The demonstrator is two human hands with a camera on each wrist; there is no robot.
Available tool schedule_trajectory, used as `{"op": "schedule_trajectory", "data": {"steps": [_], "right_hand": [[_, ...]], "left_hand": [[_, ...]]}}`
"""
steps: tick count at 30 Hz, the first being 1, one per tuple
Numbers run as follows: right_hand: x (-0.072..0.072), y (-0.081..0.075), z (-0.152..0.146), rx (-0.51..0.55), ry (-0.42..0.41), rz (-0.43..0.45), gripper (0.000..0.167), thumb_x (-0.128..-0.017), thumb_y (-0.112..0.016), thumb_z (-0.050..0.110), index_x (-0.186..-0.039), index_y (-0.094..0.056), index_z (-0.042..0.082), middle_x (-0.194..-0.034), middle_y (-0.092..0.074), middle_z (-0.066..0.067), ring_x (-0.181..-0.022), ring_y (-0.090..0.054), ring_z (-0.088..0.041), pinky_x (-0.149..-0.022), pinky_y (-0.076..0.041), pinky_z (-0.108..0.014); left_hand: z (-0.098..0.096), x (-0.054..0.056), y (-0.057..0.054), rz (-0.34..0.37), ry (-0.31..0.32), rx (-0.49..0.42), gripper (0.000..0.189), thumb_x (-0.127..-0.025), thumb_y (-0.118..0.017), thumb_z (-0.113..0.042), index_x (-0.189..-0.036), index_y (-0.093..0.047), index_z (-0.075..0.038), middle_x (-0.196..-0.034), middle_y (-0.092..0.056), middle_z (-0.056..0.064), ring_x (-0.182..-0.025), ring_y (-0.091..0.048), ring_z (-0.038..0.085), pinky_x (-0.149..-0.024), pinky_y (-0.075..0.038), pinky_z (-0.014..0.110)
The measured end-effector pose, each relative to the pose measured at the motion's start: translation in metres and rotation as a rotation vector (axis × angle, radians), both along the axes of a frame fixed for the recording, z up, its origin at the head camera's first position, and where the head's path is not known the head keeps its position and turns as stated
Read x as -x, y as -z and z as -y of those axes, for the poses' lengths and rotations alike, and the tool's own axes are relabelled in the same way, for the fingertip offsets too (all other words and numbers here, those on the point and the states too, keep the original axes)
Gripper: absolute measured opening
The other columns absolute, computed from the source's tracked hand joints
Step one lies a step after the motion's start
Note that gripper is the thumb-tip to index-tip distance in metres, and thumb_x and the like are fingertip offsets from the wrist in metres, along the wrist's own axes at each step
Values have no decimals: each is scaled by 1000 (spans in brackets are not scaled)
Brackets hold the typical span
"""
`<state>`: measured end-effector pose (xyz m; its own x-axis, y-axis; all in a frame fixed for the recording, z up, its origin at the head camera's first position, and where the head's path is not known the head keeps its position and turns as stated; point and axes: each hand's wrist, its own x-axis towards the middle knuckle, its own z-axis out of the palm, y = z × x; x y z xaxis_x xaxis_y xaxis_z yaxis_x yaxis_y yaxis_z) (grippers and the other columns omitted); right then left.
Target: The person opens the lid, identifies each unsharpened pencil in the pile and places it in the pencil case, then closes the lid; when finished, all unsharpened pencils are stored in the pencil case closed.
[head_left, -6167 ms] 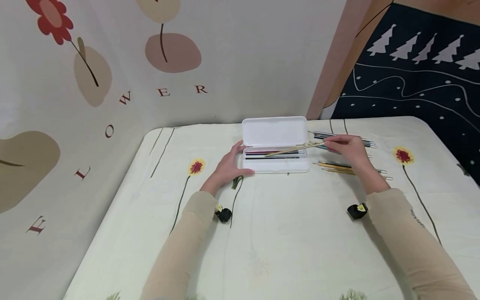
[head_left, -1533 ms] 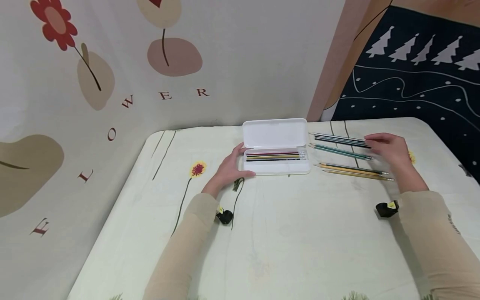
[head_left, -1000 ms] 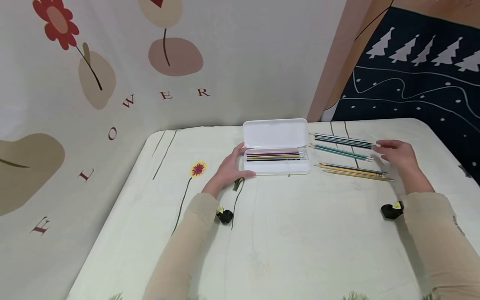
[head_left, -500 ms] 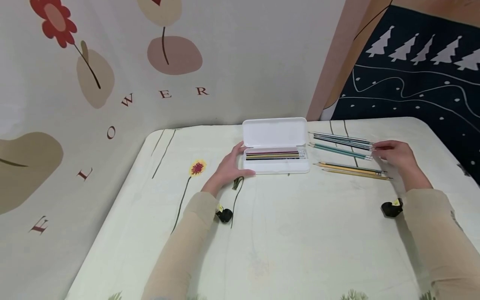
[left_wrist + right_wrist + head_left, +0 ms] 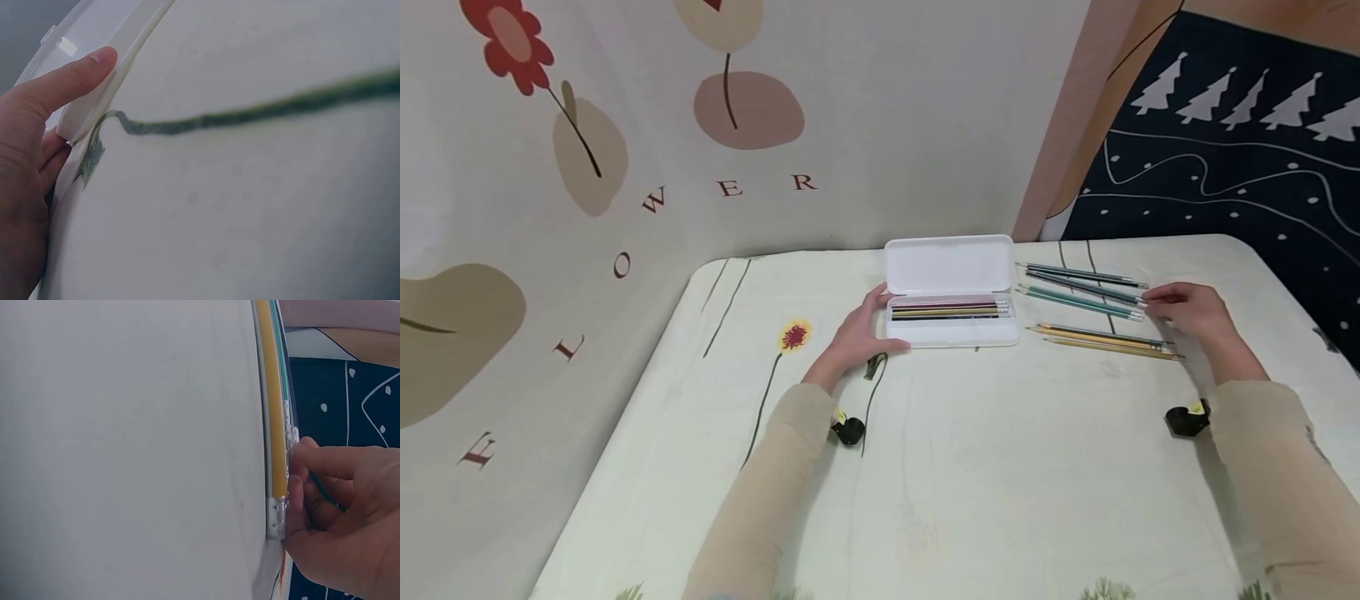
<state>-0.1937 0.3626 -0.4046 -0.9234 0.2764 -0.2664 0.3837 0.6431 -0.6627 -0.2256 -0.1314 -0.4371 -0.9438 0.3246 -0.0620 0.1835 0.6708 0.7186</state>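
A white pencil case [image 5: 955, 335] lies with its lid [image 5: 949, 265] raised and several pencils [image 5: 947, 312] side by side inside. My left hand [image 5: 857, 333] grips the case's left end; in the left wrist view the thumb [image 5: 75, 78] lies over its front edge. At the right, my right hand [image 5: 1197, 315] pinches the rear end of a dark pencil [image 5: 1086, 286] on the table. Behind that pencil lie other dark pencils [image 5: 1086, 273], and green pencils [image 5: 1078, 302] lie just in front. In the right wrist view, a yellow pencil [image 5: 273, 412] partly hides the pinched end.
Nearer the front, yellow and dark pencils [image 5: 1097, 337] lie together, tips toward the case. A pale cloth [image 5: 970, 467] with printed flowers covers the table. A patterned curtain [image 5: 910, 125] hangs behind, and a dark tree-print cloth [image 5: 1232, 167] hangs at the right.
The right hand placed a gold pencil in the case, then went right to the dark pencils. Their rear ends have since spread, one swinging toward the front. The left hand stays on the case.
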Motion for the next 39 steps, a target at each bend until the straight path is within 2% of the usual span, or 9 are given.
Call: {"op": "schedule_trajectory", "data": {"steps": [3, 6, 9, 12, 15, 18, 26, 34, 39], "right_hand": [[-5, -1, -3, 19, 0, -11, 44, -102, -54, 25, -137, -52, 0, -130, -53, -15, -101, -50, -16, -83, -43, -27], [-10, -3, -7, 78, 19, -30, 41, -102, -55, 30, -133, -57, 4, -111, -60, 7, -87, -54, 2, -76, -48, -16], [-14, -5, -10, 178, 66, -44, 22, -100, -58, 32, -117, -65, 20, -85, -55, 29, -75, -55, 15, -68, -49, -6], [-16, -9, -9, 265, 119, -53, 10, -100, -59, 31, -96, -66, 36, -74, -54, 36, -72, -56, 18, -67, -49, -4], [-18, -13, -9, 330, 148, -75, 26, -100, -59, 27, -82, -65, 45, -72, -55, 37, -72, -57, 20, -67, -49, -3], [-19, -15, -9, 421, 161, -121, 32, -99, -62, 21, -78, -68, 44, -74, -59, 35, -73, -61, 18, -67, -51, -4], [-19, -21, -7, 644, 233, -182, 18, -91, -71, 17, -82, -74, 33, -80, -65, 24, -73, -66, 9, -70, -55, -9], [-20, -26, -1, 737, 223, -218, 17, -90, -71, 13, -86, -76, 28, -81, -69, 20, -75, -69, 6, -71, -56, -11], [-23, -29, 5, 730, 186, -228, 19, -92, -69, 11, -87, -76, 29, -81, -69, 20, -76, -69, 6, -71, -56, -10]], "left_hand": [[-1, 0, 0, 6, 1, 2, 113, -75, -86, -42, -160, -14, -22, -160, -39, 2, -151, -30, 28, -124, -25, 50], [-2, 0, 0, 9, 0, 7, 113, -75, -85, -43, -160, -14, -23, -160, -39, 1, -151, -30, 28, -124, -25, 50], [-2, 0, -1, 6, -1, 7, 113, -75, -85, -42, -160, -14, -23, -160, -39, 1, -151, -30, 28, -124, -25, 50], [-3, -1, -1, 5, 0, 11, 113, -75, -85, -42, -160, -14, -23, -160, -39, 1, -151, -30, 28, -124, -25, 50], [-3, 0, 0, 6, -1, 13, 113, -75, -85, -42, -160, -13, -23, -160, -39, 1, -151, -30, 28, -124, -25, 50], [-3, 0, 1, 6, -3, 13, 113, -75, -85, -43, -160, -13, -24, -160, -39, 0, -151, -30, 27, -124, -25, 50], [-1, 1, 2, 8, -7, 13, 113, -75, -85, -44, -160, -13, -25, -160, -39, 0, -151, -30, 28, -124, -25, 51], [0, 1, 2, 2, -5, 16, 113, -75, -85, -43, -160, -13, -24, -160, -39, 0, -151, -30, 28, -124, -25, 50], [0, 0, 2, 6, -4, 15, 113, -75, -85, -43, -160, -13, -24, -160, -39, 0, -151, -30, 27, -124, -25, 51]]}}
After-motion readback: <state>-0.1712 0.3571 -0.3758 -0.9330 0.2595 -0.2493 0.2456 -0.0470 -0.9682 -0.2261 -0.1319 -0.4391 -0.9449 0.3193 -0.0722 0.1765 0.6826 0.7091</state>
